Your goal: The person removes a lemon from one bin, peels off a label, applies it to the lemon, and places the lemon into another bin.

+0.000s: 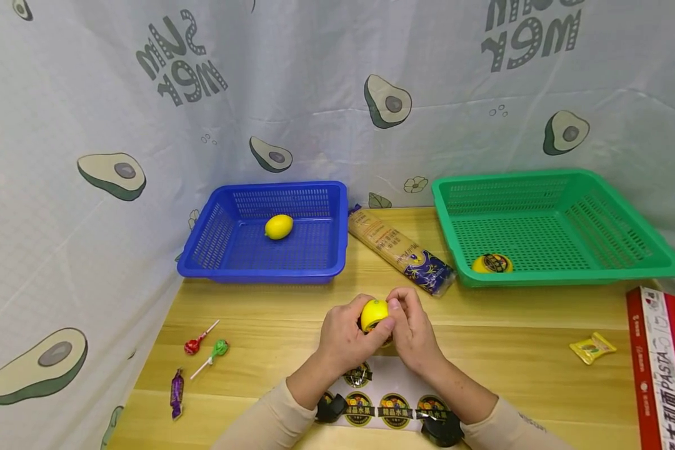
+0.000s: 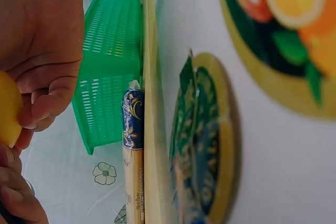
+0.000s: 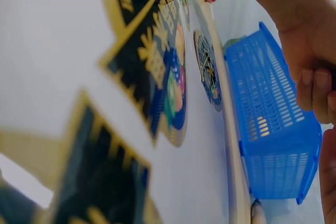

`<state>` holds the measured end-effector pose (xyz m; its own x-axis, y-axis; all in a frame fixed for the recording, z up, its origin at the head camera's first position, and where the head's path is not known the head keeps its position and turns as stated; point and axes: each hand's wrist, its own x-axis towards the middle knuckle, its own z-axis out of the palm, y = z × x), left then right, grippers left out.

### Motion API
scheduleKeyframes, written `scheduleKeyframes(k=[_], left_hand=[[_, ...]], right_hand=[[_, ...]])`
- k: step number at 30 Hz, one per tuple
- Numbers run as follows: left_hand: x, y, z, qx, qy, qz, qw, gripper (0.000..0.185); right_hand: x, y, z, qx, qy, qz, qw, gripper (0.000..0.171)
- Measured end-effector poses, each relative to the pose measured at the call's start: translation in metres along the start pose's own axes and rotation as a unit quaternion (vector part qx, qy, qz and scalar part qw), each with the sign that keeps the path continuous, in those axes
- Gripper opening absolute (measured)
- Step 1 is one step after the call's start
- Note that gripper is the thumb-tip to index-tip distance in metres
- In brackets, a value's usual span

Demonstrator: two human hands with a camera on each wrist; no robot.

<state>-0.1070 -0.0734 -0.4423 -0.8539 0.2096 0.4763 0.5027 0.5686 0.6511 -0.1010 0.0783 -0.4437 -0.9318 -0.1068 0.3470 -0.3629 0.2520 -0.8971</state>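
Both hands meet over a white sticker sheet [image 1: 387,377] at the table's front middle. My left hand [image 1: 378,326] grips a yellow lemon [image 1: 374,311] from the left and below. My right hand [image 1: 397,307] curls its fingers against the lemon's right side and pinches it there. In the left wrist view the lemon [image 2: 7,109] shows at the left edge, with the right hand's fingers [image 2: 50,98] beside it. Round fruit stickers [image 3: 167,85] on the sheet fill the right wrist view. What lies between the right fingertips and the lemon is hidden.
A blue basket [image 1: 259,272] at the back left holds one lemon [image 1: 279,226]. A green basket [image 1: 568,275] at the back right holds a stickered lemon [image 1: 492,264]. A pasta packet [image 1: 399,251] lies between them. Lollipops [image 1: 194,344], a purple sweet [image 1: 177,392], a yellow sachet [image 1: 593,347] and a red pasta box [image 1: 664,369] lie around.
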Motion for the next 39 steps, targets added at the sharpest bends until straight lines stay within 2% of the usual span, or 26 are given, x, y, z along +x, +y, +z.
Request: scheduleKeyframes(k=[5,9,11,14,17,20,22,26,28,29,31,33,34,36,39], left_hand=[[-0.001,-0.004,0.002,-0.004,0.022,0.024,0.9995,0.04],[0.0,-0.008,0.004,-0.035,0.03,0.037,0.9982,0.059],[0.0,-0.01,0.005,-0.057,0.033,0.044,0.9969,0.061],[-0.001,-0.013,0.006,-0.079,0.043,0.055,0.9945,0.056],[-0.001,-0.014,0.005,-0.078,0.057,0.062,0.9934,0.051],[0.0,-0.015,0.005,-0.066,0.065,0.062,0.9938,0.045],[0.001,-0.015,0.004,-0.059,0.06,0.058,0.9948,0.041],[0.006,-0.014,-0.001,-0.067,0.013,0.032,0.9971,0.043],[0.008,-0.014,-0.006,-0.116,-0.038,0.016,0.9925,0.043],[0.009,-0.014,-0.008,-0.146,-0.068,0.009,0.9869,0.041],[0.011,-0.012,-0.013,-0.209,-0.131,-0.005,0.9692,0.042],[0.011,-0.01,-0.015,-0.256,-0.19,-0.015,0.9476,0.057],[0.011,-0.008,-0.016,-0.265,-0.21,-0.019,0.941,0.064],[0.011,-0.006,-0.016,-0.273,-0.229,-0.025,0.9342,0.072],[0.01,-0.003,-0.014,-0.279,-0.213,-0.041,0.9353,0.07]], right_hand=[[0.001,-0.001,0.001,0.007,0.002,-0.003,1.0,0.007],[0.002,-0.001,0.002,0.009,0.002,-0.001,1.0,0.007],[0.002,0.0,0.002,0.008,0.004,0.001,1.0,0.008],[0.002,0.001,0.002,0.007,0.006,0.007,1.0,0.009],[0.002,0.002,0.001,0.011,0.004,0.02,1.0,0.011],[0.005,0.002,-0.001,0.021,-0.004,0.047,0.999,0.016],[0.008,0.001,-0.003,0.033,-0.017,0.082,0.996,0.019],[0.018,-0.001,-0.016,0.08,-0.073,0.155,0.982,0.026],[0.024,-0.001,-0.025,0.102,-0.116,0.177,0.972,0.028],[0.027,0.0,-0.03,0.107,-0.137,0.18,0.968,0.029],[0.032,0.0,-0.041,0.11,-0.182,0.183,0.96,0.033],[0.034,0.0,-0.05,0.102,-0.219,0.189,0.952,0.037],[0.036,0.0,-0.053,0.095,-0.235,0.192,0.948,0.04],[0.037,-0.001,-0.058,0.082,-0.258,0.193,0.943,0.045],[0.039,-0.003,-0.059,0.073,-0.252,0.189,0.946,0.053]])
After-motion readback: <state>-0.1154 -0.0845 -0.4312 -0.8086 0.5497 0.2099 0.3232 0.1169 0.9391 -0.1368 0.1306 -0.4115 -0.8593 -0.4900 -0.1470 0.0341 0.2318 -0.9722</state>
